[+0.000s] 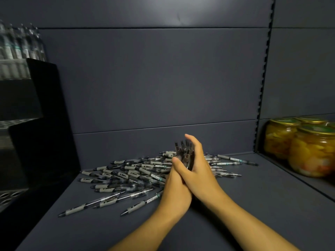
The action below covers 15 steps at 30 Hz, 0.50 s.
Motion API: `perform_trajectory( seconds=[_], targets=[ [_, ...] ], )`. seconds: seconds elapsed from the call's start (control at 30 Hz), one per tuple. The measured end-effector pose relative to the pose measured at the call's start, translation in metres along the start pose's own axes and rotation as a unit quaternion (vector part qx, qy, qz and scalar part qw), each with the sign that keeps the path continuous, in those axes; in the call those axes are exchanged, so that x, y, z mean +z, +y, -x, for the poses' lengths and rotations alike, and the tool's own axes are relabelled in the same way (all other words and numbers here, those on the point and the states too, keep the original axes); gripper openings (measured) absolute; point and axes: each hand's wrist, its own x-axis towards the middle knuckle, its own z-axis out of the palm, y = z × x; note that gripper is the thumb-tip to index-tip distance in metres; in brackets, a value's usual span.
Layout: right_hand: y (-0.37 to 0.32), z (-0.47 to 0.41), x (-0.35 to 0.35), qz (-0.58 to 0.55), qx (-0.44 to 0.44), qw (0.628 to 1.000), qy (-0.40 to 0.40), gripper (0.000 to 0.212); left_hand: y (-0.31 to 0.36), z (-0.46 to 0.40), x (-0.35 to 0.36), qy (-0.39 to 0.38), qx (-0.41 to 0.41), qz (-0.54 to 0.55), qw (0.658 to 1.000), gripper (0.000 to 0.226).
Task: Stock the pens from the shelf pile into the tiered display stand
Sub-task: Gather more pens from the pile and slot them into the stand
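A: Biggest first. The shelf (235, 205) is carrying everything, and the stand (36, 124) is sitting at its far left, black, stepped, cut off by the frame edge.

B: Is it filling?

A: Partly, I'm judging. The top tier is showing a row of upright pens (20, 44), blurred, so I'm not counting them. The lower tiers are looking dark; I can't tell what's in them.

B: And what's left?

A: Most of it. The pile (134, 173) is lying mid-shelf, between the stand and the jars (299, 147), well apart from both. You're looking at several dozen loose pens, tangled, too many to count exactly. A few are straying at the front and right edges.

B: Jars?

A: Three clearly showing, maybe a fourth at the edge. Not your concern.

B: My hands?

A: You're holding one bundle (184, 153) upright just above the pile, roughly ten pens, tips up, exact number hidden. Your right hand (197, 165) is wrapping round it, fingers curled. Your left hand (178, 178) is pressing in from the other side, fingers closing over the bundle's lower part, touching the right hand.

B: So the step?

A: You're squaring up a handful, I'd say, before carrying it left to the stand. Many more handfuls are waiting.
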Motion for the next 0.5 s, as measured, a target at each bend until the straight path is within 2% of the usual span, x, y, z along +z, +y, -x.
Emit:
perform_trajectory(
  seconds=[0.07, 0.13, 0.3, 0.4, 0.5],
  targets=[
    [-0.001, 0.001, -0.001, -0.019, -0.003, 1.000, 0.004, 0.070, 0.011, -0.002, 0.000, 0.022, 0.003, 0.069, 0.997, 0.036],
    [-0.003, 0.000, -0.001, -0.030, -0.004, 1.000, 0.007, 0.076, 0.014, -0.003, 0.000, 0.048, 0.004, 0.080, 0.996, 0.028],
    [-0.015, -0.003, -0.008, -0.034, -0.009, 0.999, -0.013, 0.072, 0.037, -0.006, -0.021, 0.002, -0.010, 0.071, 0.997, 0.026],
    [-0.035, -0.012, -0.018, -0.080, -0.017, 0.996, -0.029, 0.052, 0.056, -0.009, -0.044, -0.016, -0.043, 0.076, 0.996, 0.028],
    [-0.066, -0.021, -0.029, -0.146, 0.003, 0.988, -0.043, 0.028, 0.085, -0.010, -0.067, -0.031, -0.038, 0.093, 0.994, 0.034]
  ],
)
